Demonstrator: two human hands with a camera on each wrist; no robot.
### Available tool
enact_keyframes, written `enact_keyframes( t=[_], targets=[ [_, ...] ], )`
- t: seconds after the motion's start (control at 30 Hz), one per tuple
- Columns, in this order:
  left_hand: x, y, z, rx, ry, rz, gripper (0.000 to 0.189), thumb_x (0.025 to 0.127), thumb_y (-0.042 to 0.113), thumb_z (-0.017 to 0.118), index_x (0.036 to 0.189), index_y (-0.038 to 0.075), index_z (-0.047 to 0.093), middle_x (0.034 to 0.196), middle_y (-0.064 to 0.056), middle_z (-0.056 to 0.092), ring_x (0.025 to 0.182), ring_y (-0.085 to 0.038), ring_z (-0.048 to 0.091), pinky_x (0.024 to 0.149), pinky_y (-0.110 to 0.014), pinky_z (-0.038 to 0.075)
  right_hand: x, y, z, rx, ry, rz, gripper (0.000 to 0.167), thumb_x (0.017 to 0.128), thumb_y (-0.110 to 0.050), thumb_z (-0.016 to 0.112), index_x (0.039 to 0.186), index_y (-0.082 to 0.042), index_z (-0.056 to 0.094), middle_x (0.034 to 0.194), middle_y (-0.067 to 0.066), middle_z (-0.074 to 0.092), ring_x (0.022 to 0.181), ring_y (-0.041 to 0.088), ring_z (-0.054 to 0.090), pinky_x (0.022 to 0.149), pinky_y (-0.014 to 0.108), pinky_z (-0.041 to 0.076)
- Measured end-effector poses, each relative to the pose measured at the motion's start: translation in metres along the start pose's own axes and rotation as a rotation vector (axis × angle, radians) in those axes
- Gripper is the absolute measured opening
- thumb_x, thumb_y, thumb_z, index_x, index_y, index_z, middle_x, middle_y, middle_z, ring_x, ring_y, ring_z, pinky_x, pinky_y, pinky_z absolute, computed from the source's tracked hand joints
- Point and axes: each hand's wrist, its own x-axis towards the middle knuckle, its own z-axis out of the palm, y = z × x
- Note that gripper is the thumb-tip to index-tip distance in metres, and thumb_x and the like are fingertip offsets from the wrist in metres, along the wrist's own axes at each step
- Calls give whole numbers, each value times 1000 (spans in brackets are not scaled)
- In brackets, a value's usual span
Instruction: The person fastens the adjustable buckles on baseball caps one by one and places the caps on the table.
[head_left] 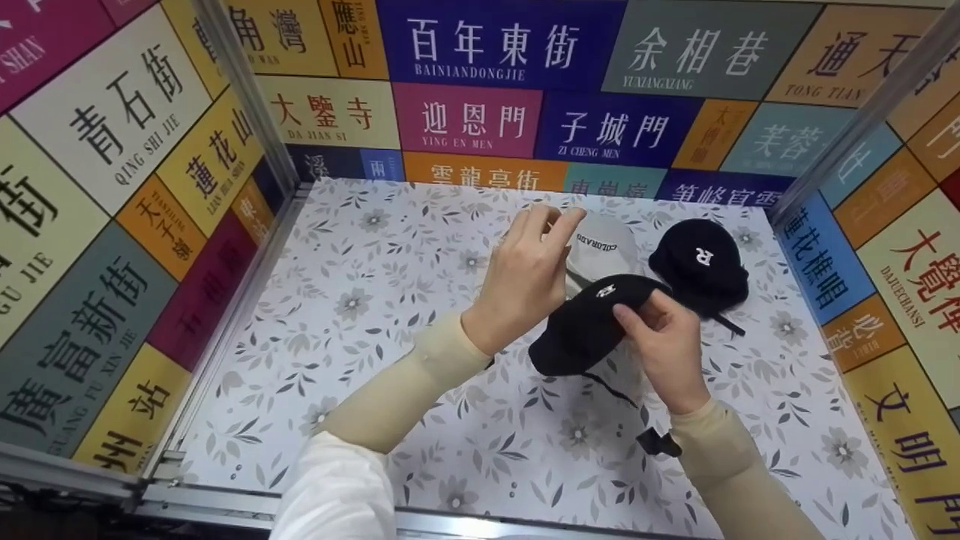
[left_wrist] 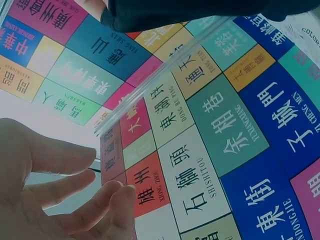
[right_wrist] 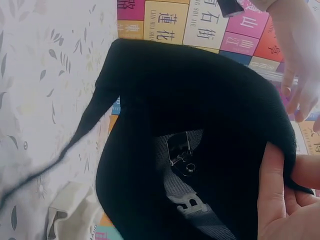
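My right hand [head_left: 671, 345] pinches the edge of a black cap [head_left: 581, 334] between thumb and fingers, holding it up over the table. The cap carries a small white emblem, and a thin strap dangles from it. In the right wrist view the hollow inside of the black cap [right_wrist: 145, 100] faces the camera. My left hand [head_left: 529, 274] is raised just left of the cap. Its fingers bend loosely around nothing in the left wrist view. Behind both hands is a pale cap [head_left: 604, 247] lettered COLORADO, partly hidden. A second black cap [head_left: 701, 262] with a white letter R lies to its right.
The table [head_left: 360, 300] has a white cover with grey flowers and leaves. Panels [head_left: 495, 41] with colourful Chinese street names stand at the back and both sides, joined by metal posts [head_left: 255, 90]. A metal rail runs along the front edge.
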Motion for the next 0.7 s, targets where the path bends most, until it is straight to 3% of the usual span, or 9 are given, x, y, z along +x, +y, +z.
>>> enact_keyframes(
  t=[0.13, 0.37, 0.53, 0.7],
  targets=[
    [-4, 4, 1, -24, -66, -16, 37, 93, 2, 56, 129, 11, 60, 105, -6, 53, 94, -22, 52, 70, -29, 50, 2, 5, -8, 6, 34, 15, 24, 89, -2, 75, 109, 9, 69, 99, 28, 70, 83, 29, 71, 70, 32, 58],
    [-21, 20, 8, -83, -158, -7, 37, 94, 12, 63, 131, 12, 59, 110, -6, 54, 91, -20, 55, 71, -31, 51, 1, -14, -3, -1, 73, -18, 25, 89, 4, 72, 109, 17, 66, 98, 34, 67, 82, 29, 71, 70, 30, 58],
    [-36, 32, 17, -84, -217, -4, 52, 95, 30, 69, 141, 14, 51, 120, -8, 53, 98, -20, 56, 75, -33, 54, 4, -19, -1, 1, 125, -34, 22, 90, 2, 72, 107, 14, 67, 96, 30, 68, 81, 26, 72, 69, 29, 58],
    [-50, 40, 27, 11, -293, -35, 79, 90, 47, 72, 154, 16, 37, 137, -15, 47, 119, -26, 54, 76, -35, 58, 6, -25, 4, 53, 148, -54, 23, 90, 1, 71, 108, 15, 66, 99, 32, 68, 84, 30, 72, 70, 33, 59]
  ],
)
